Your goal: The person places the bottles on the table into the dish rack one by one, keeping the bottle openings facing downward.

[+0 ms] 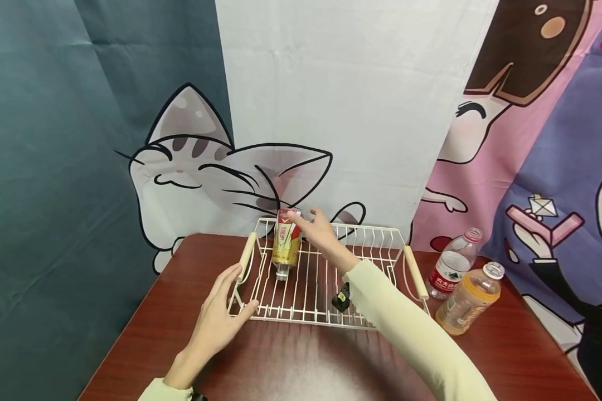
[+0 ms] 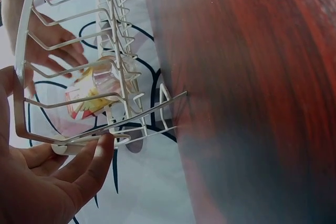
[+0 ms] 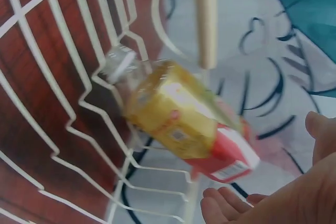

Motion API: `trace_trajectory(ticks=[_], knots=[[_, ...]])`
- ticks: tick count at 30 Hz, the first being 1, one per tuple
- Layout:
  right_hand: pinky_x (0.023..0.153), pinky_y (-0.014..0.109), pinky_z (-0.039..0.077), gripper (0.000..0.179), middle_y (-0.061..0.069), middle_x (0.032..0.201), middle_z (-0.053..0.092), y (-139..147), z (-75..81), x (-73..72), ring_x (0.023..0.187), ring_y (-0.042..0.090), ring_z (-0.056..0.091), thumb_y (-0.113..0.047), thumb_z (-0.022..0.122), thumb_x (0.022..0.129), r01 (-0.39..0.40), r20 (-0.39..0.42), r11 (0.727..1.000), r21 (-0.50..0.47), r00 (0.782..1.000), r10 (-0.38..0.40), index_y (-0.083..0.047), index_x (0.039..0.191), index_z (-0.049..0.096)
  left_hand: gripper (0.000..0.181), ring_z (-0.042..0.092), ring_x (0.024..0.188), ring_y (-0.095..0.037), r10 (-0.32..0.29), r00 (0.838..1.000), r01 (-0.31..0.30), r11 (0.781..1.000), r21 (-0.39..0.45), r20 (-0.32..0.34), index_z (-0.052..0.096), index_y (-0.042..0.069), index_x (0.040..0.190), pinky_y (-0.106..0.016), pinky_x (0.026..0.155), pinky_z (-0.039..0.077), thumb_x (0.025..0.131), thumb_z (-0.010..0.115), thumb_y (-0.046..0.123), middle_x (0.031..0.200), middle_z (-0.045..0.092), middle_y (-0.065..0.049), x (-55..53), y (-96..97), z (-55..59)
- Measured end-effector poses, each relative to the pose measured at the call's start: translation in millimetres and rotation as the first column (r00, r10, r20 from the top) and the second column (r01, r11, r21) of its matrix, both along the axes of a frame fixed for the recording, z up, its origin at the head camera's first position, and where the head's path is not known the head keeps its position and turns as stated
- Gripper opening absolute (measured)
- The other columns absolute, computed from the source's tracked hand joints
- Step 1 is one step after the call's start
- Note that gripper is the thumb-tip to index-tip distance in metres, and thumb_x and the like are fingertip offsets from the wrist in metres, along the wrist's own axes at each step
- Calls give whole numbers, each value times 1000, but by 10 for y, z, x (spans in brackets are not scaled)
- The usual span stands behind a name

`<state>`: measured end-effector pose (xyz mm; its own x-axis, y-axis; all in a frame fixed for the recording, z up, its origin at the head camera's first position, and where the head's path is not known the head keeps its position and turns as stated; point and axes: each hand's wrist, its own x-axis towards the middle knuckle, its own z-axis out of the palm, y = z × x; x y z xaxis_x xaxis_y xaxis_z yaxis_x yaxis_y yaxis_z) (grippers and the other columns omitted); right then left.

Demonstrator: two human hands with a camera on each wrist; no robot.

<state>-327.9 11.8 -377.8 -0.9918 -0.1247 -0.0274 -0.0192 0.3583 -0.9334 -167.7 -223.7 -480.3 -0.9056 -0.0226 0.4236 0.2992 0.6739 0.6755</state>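
Since neither the splayed right hand (image 1: 325, 231) nor the spread left hand (image 1: 221, 314) gripped the tilted bottle (image 1: 286, 240), it risked toppling.

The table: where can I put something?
Bare table lies in front of the wire rack, between the left hand and right sleeve, and left of that hand. Crowded: right of the rack, by the red-labelled bottle and amber bottle, and inside by the yellow bottle.

Yellow-and-red bottle (image 1: 287, 240), tilted (neck lowest); inside white wire basket (image 1: 311, 322), pale-handled
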Motion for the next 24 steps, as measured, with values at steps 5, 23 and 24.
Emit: trace_trajectory(ticks=[5, 23, 24], knots=[[121, 61, 45, 87, 27, 160, 54, 206, 169, 138, 147, 44, 54, -55, 68, 107, -39, -7, 995, -89, 999, 38, -3, 170, 37, 84, 56, 149, -34, 4, 1000, -4, 1000, 2, -5, 49, 12, 166, -66, 109, 52, 94, 90, 26, 171, 48, -5, 10, -6, -5], [113, 31, 50, 43, 18, 141, 70, 970, 123, 829, 127, 15, 66, -14, 68, 111, 24, -245, 942, -335, 963, -111, -2, 151, 61, 85, 56, 148, -31, 7, 1000, -7, 1000, -10, -7, 50, 13, 166, -60, 99, 58, 93, 91, 27, 171, 47, -1, -4, 7, -3], [111, 27, 52, 41, 16, 136, 72, 1004, 105, 873, 123, 12, 68, -11, 68, 110, 26, -261, 933, -359, 957, -128, 0, 149, 62, 85, 56, 148, -31, 7, 1000, -7, 1000, -8, -7, 50, 13, 166, -60, 100, 58, 93, 91, 27, 170, 48, -1, -7, 9, -3]])
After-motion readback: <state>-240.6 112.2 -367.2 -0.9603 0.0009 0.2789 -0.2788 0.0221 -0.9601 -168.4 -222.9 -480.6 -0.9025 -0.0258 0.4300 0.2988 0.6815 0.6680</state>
